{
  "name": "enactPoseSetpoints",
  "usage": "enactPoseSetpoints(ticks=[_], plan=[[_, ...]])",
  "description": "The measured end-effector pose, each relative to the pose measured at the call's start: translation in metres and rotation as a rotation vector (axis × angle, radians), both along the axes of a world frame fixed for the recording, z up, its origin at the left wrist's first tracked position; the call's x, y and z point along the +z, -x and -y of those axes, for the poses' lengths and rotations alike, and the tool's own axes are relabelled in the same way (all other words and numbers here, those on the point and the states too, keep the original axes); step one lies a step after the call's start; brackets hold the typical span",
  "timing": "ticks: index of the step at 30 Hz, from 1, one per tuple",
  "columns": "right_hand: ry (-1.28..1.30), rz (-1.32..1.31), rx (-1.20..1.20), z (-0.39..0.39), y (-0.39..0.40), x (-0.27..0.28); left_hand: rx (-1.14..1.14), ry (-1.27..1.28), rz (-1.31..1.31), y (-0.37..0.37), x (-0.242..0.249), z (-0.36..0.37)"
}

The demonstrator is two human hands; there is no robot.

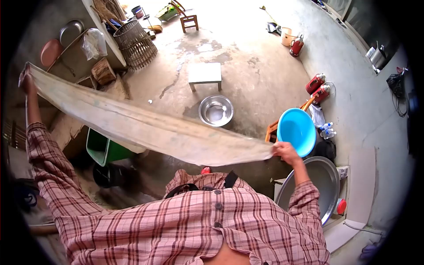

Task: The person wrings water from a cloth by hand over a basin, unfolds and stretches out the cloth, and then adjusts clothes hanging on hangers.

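A long, pale, off-white cloth (145, 121) stretches taut between my two hands, slanting from the upper left down to the right. My left hand (27, 83), raised far out at the left, is closed on one end of it. The other end is gripped by my right hand (286, 152), fingers wrapped round its corner, close to the blue basin (297, 131). Below the cloth's middle, on the concrete floor, sits a shiny metal basin (216, 110). A green tub (98, 148) is partly hidden beneath the cloth at the left.
A small white-topped stool (205, 73) stands beyond the metal basin. Red thermos flasks (315, 83) line the right wall, and a large metal basin (324, 185) leans near my right arm. A wicker basket (134, 46) and a wooden chair (189, 22) are further back.
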State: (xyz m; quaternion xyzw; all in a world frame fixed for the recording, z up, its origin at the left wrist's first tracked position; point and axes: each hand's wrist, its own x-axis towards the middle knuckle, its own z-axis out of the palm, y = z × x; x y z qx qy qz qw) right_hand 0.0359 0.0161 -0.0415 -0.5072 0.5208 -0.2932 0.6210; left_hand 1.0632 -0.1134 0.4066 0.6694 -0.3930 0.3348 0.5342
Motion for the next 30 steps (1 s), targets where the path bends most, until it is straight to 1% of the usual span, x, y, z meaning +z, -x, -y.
enactPoseSetpoints(ticks=[1,2,3,5,6,7,9,11,12,13,14,15,17,18,19,20,21,22,23,24,25,27,29,30], plan=[[-0.001,0.049,-0.128,0.006,0.018,0.01,0.01,-0.028,-0.029,-0.008,-0.015,-0.003],[0.19,0.233,-0.231,0.013,0.034,0.02,-0.016,-0.097,-0.107,-0.014,-0.029,-0.005],[0.379,0.418,-0.331,0.022,0.046,0.033,-0.16,0.028,-0.255,-0.032,-0.049,0.004],[0.454,0.375,-0.576,0.039,0.049,0.077,-0.097,-0.123,0.26,-0.01,-0.073,-0.009],[0.438,0.408,-0.796,0.047,0.028,0.1,-0.022,-0.14,0.399,-0.011,-0.095,0.001],[0.446,0.239,-0.73,0.052,0.031,0.107,0.055,-0.158,0.536,-0.014,-0.117,0.011],[0.463,-0.09,-0.601,0.061,0.053,0.116,-0.246,-0.24,-0.051,0.063,-0.135,0.007],[0.471,-0.421,-0.48,0.067,0.074,0.13,0.118,-0.147,0.296,0.011,-0.177,0.013],[0.518,-0.263,-0.573,0.062,0.083,0.15,0.057,-0.147,0.187,0.028,-0.185,0.007],[0.58,-0.101,-0.663,0.07,0.087,0.176,-0.005,-0.117,0.087,0.064,-0.192,0.004],[0.878,-0.379,-0.787,0.095,0.079,0.176,-0.036,-0.098,0.058,0.105,-0.204,0.007],[1.142,-0.684,-0.891,0.109,0.07,0.155,-0.094,-0.105,0.06,0.152,-0.22,0.018],[1.213,-0.969,-0.503,0.147,0.062,0.134,-0.527,-0.085,-0.105,0.219,-0.236,0.035],[1.139,-0.872,-0.447,0.144,0.066,0.13,-0.402,-0.031,0.028,0.176,-0.261,0.045],[1.0,-0.801,-0.547,0.128,0.082,0.152,-0.258,0.029,0.149,0.133,-0.286,0.055],[0.861,-0.72,-0.653,0.111,0.098,0.174,-0.905,-0.148,-0.213,0.109,-0.268,0.014],[0.73,-0.636,-0.759,0.093,0.113,0.197,-0.866,-0.174,-0.332,0.111,-0.268,0.006],[0.869,-0.672,-0.843,0.118,0.109,0.194,-0.827,-0.196,-0.452,0.114,-0.269,-0.003],[0.967,-0.72,-0.928,0.121,0.108,0.178,-0.132,-0.098,-0.297,0.135,-0.299,0.027],[0.906,-0.729,-0.898,0.11,0.113,0.179,-0.505,-0.059,-0.162,0.155,-0.31,0.038],[0.896,-0.706,-0.877,0.126,0.115,0.193,-0.488,-0.006,-0.158,0.148,-0.299,0.056],[0.775,-0.696,-0.807,0.114,0.121,0.189,-0.457,-0.007,-0.164,0.131,-0.304,0.051],[0.682,-0.688,-0.76,0.106,0.139,0.199,-0.227,-0.088,-0.241,0.146,-0.29,0.046],[0.793,-0.556,-0.837,0.118,0.158,0.188,-0.101,-0.124,-0.282,0.154,-0.28,0.035]])
